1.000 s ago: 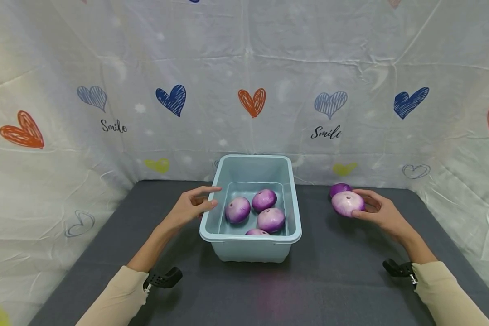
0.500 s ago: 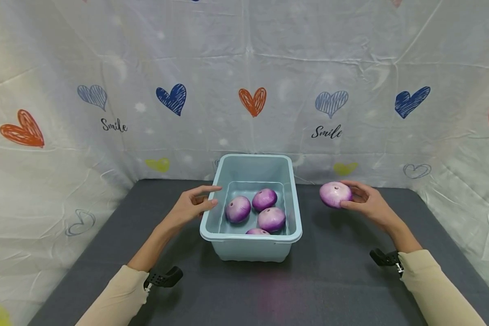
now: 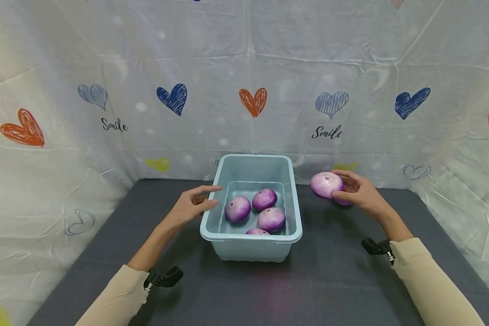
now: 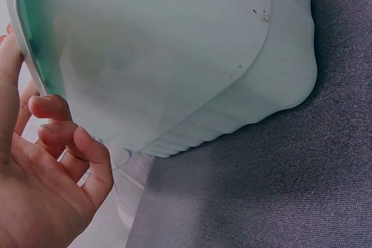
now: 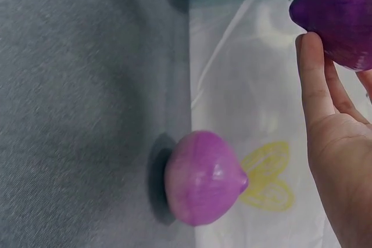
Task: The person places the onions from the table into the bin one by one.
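My right hand (image 3: 360,192) holds a purple onion (image 3: 325,184) above the table, fingers on its far side and thumb in front. In the right wrist view this onion (image 5: 343,13) is cut off by the frame edge. A second onion (image 3: 343,202) rests on the table, mostly hidden behind the held one; the right wrist view shows this onion (image 5: 200,178) whole. At the left rim of a light blue plastic bin (image 3: 250,249), my left hand (image 3: 187,206) rests its index finger and thumb tips, the other fingers loosely bent outside the wall. Several onions (image 3: 271,220) lie inside the bin.
A dark grey cloth (image 3: 330,280) covers the table. Behind it hangs a pale curtain (image 3: 211,50) printed with hearts, close to the bin's far end. The bin's raised rim (image 3: 297,213) stands between the held onion and the onions inside.
My right hand has carried its onion left and up, toward the bin, passing in front of the other onion on the table. The left hand and bin have stayed in place.
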{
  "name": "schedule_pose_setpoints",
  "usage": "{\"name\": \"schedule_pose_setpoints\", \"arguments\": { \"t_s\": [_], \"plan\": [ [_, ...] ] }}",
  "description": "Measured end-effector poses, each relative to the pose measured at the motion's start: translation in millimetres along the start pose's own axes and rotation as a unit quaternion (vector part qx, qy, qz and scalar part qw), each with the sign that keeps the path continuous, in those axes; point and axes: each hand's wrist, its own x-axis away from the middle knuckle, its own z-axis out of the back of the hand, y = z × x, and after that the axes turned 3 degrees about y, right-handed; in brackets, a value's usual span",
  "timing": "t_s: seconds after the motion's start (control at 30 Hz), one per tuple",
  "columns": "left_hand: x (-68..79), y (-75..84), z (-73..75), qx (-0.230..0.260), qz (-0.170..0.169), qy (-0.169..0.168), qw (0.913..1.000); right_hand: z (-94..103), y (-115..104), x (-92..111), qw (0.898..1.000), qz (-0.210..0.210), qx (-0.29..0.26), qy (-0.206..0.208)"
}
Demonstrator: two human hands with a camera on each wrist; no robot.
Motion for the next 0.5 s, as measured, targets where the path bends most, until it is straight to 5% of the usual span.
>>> {"name": "schedule_pose_setpoints", "arguments": {
  "t_s": [0.5],
  "plan": [
    [-0.3, -0.1, 0.4, 0.003, -0.005, 0.000, 1.0000, -15.3, -18.7, -20.2, 0.999, 0.021, -0.015, -0.021]
  ]
}}
